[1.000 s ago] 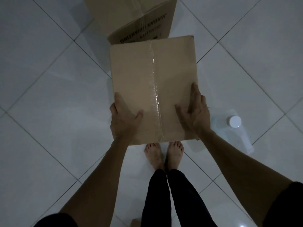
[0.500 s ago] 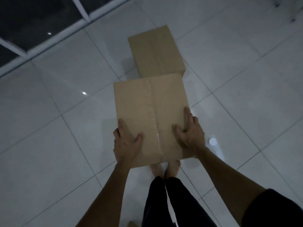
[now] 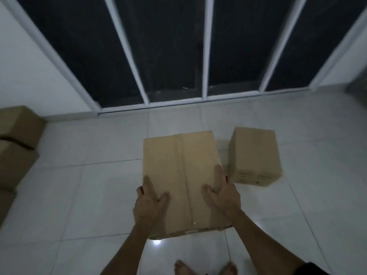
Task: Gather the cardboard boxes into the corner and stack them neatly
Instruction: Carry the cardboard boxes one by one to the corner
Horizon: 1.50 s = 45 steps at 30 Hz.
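Head view: left hand (image 3: 150,205) and right hand (image 3: 223,195) clamp the taped brown cardboard box (image 3: 182,175) between them at its near corners, thumbs on top.

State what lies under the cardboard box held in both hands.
Under the held box only pale floor tiles show around its edges, with a bright light reflection just below its near edge. The floor directly beneath is covered by the box, the left hand and the right hand.
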Available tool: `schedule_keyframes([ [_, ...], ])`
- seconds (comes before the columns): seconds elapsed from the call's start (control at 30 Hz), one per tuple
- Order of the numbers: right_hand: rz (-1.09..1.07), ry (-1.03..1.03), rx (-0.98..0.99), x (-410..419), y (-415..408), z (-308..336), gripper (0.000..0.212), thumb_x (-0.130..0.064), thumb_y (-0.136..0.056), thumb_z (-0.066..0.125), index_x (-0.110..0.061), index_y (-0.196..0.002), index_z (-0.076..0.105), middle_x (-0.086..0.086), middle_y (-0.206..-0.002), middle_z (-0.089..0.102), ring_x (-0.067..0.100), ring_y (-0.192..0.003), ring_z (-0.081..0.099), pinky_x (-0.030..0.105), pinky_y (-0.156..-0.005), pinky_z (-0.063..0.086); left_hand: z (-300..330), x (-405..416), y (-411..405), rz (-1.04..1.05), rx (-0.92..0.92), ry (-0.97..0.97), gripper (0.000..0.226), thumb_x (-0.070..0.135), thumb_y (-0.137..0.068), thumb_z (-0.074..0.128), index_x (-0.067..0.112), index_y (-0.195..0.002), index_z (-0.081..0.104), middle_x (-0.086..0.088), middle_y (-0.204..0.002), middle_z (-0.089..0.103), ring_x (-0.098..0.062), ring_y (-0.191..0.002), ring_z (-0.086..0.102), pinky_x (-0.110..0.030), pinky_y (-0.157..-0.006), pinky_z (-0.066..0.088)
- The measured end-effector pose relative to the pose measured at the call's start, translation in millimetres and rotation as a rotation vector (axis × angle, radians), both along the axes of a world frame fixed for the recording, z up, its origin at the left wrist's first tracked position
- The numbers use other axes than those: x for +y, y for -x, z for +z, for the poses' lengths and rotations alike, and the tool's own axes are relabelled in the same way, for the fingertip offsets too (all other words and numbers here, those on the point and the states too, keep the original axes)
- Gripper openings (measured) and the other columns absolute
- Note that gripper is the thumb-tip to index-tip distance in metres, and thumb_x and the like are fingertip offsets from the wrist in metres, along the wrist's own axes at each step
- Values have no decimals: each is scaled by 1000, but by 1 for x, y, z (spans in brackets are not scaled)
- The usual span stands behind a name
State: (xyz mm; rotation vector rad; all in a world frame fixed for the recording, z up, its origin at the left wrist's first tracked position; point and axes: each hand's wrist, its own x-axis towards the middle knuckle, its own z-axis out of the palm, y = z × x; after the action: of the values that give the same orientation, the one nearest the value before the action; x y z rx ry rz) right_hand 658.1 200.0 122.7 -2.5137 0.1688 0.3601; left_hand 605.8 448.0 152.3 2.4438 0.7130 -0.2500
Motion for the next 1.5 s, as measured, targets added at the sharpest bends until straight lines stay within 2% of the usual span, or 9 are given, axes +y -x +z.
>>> schedule_keyframes([
  [0.13, 117, -19, -17, 74, -38, 23, 93, -72, -84, 50, -41, -154, -2, 7, -142, 41, 33, -121, 53, 44, -96, 48, 24, 66, -5, 99, -31, -45, 100, 67, -81, 56, 28, -155, 1, -9, -145, 33, -36, -114, 56, -45, -92, 47],
  [0.37, 325, -44, -10, 199, -114, 53, 93, -79, -80, 46, -43, -152, -1, 5, -136, 39, 33, -114, 56, 44, -93, 49, 62, 171, -30, 255, -66, -164, 95, 75, -78, 47, 30, -151, 6, -9, -135, 41, -35, -107, 59, -44, -87, 50],
  [0.6, 509, -30, -8, 324, -206, 69, 90, -73, -85, 47, -39, -154, 0, 7, -138, 40, 33, -113, 56, 39, -91, 47, 76, 276, -86, 385, -43, -225, 98, 79, -77, 45, 27, -151, 9, -10, -137, 43, -34, -109, 58, -44, -87, 51],
  [0.93, 702, -24, -33, 489, -322, 82, 89, -71, -85, 47, -42, -153, -3, 6, -140, 39, 31, -113, 56, 38, -91, 45, 70, 403, -169, 608, -54, -167, 99, 80, -77, 47, 33, -151, 2, -8, -138, 41, -28, -104, 60, -45, -86, 55],
  [1.1, 753, -7, -38, 592, -376, 75, 89, -70, -85, 48, -41, -153, -2, 8, -143, 38, 33, -116, 54, 40, -96, 43, 55, 494, -215, 656, -51, -151, 101, 80, -77, 48, 29, -153, 4, -9, -139, 41, -27, -104, 61, -40, -82, 55],
  [1.23, 741, 19, -24, 681, -414, 71, 89, -70, -85, 49, -40, -154, 0, 7, -144, 37, 32, -118, 53, 40, -94, 44, 47, 582, -252, 664, -43, -122, 101, 82, -75, 47, 31, -151, 5, -9, -140, 40, -30, -108, 60, -45, -85, 54],
  [1.5, 734, 9, 8, 847, -481, 72, 88, -67, -88, 49, -36, -155, 0, 9, -149, 32, 32, -122, 50, 40, -97, 42, 52, 750, -321, 644, -9, -99, 101, 81, -76, 46, 31, -152, 3, -10, -144, 38, -31, -111, 59, -45, -88, 53],
])
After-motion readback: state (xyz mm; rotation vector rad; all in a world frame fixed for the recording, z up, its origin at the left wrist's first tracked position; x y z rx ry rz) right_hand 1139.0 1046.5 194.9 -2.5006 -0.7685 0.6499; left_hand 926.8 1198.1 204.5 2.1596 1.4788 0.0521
